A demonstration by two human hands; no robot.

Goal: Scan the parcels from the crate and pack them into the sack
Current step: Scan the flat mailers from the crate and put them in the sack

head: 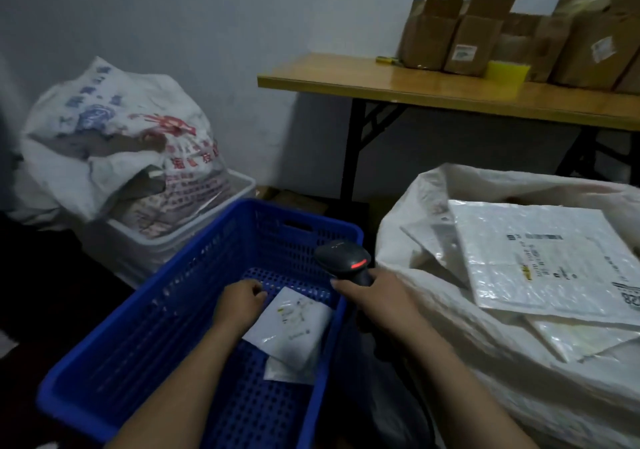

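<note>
Down by the right wall of the crate [138,313] lies the top parcel [294,324], its far-left edge pinched by the left hand [240,299]. Just beside it, over that rim, the right hand [374,296] grips the scanner [343,258], nearer the sack [433,310] on the right.

Perforated plastic crate [194,296]; glossy plastic parcel [294,324]; glossy wood table [433,84].

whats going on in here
A person is working through a blue crate. The left hand grips a white parcel inside it, with another parcel lying underneath. The right hand holds a scanner, its red light on, over the crate's edge. Several labelled parcels already lie in the white sack to the right.
</note>
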